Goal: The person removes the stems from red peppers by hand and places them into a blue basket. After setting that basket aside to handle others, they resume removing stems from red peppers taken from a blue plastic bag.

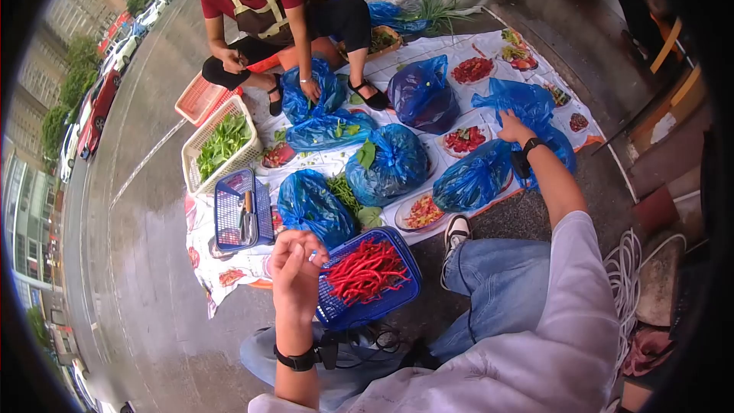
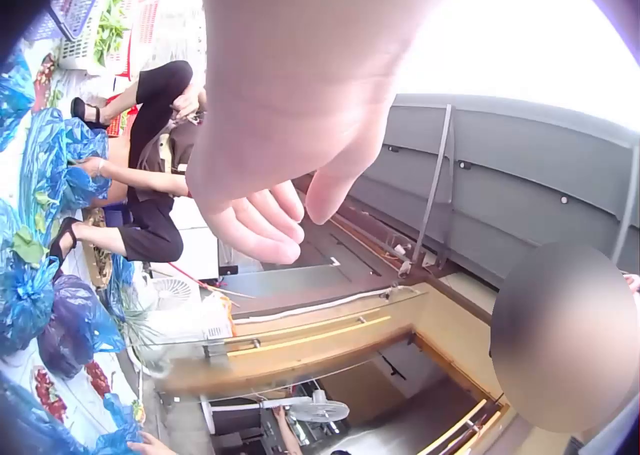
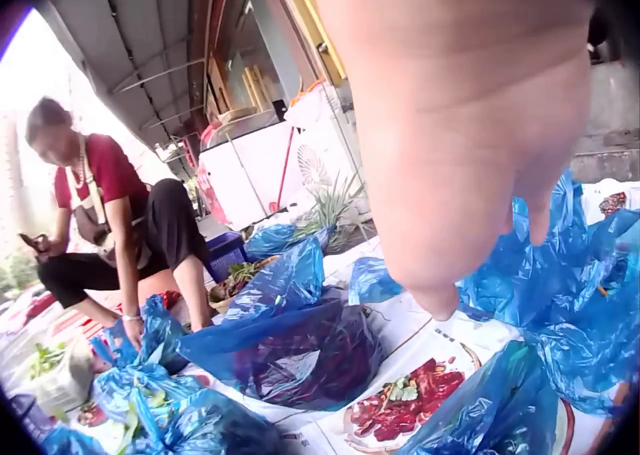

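My left hand point(image 1: 298, 264) is raised beside a blue basket point(image 1: 413, 279) of red chillies point(image 1: 367, 271). Its fingers hang loosely bent around nothing, as the left wrist view of the hand point(image 2: 290, 125) also shows. My right hand point(image 1: 515, 128) reaches out at a blue plastic bag point(image 1: 527, 98) on the right of the printed sheet point(image 1: 478, 44). In the right wrist view the hand point(image 3: 470, 135) points down by crumpled blue bags point(image 3: 590, 285), gripping nothing visible; whether its fingertips touch the plastic is unclear.
Several filled blue bags point(image 1: 388, 164) lie across the sheet. A person point(image 1: 267, 11) sits opposite, one hand at a bag. On the left stand a white basket point(image 1: 188, 154) of greens and a blue basket point(image 1: 264, 210) with tools. White cable point(image 1: 625, 279) lies coiled at the right.
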{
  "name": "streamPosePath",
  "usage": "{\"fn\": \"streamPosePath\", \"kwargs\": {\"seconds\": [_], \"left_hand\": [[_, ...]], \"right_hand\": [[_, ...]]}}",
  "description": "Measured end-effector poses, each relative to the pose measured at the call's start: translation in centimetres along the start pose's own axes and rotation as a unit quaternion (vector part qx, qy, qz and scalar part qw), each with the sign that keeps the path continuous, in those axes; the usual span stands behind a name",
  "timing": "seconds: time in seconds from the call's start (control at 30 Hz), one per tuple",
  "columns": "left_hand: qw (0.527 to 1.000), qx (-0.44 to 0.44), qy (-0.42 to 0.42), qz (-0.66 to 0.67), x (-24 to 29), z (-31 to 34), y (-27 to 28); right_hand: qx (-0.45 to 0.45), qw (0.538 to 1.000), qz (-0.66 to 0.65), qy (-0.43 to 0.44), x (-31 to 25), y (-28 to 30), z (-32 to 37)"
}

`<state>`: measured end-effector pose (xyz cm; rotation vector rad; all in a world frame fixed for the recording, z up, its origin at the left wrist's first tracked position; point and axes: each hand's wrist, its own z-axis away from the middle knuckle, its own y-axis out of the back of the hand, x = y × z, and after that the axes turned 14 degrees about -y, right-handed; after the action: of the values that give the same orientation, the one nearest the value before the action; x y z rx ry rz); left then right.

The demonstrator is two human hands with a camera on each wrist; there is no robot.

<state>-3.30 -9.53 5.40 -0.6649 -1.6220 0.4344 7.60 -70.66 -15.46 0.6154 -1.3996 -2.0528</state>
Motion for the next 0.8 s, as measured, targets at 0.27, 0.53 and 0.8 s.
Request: {"fn": "streamPosePath", "kwargs": {"seconds": [0.27, 0.53, 0.8], "left_hand": [[0.988, 0.015, 0.082, 0.127, -0.8, -1.7, 6.1], [0.978, 0.029, 0.079, 0.189, -1.5, 0.0, 5.3], [0.970, 0.053, 0.069, 0.225, -0.1, 0.9, 5.1]], "right_hand": [[-0.226, 0.874, -0.325, 0.283, -6.6, 11.5, 27.3], [-0.226, 0.805, -0.440, 0.329, -6.8, 13.7, 45.1], [-0.237, 0.765, -0.540, 0.258, -5.1, 10.9, 50.0]]}}
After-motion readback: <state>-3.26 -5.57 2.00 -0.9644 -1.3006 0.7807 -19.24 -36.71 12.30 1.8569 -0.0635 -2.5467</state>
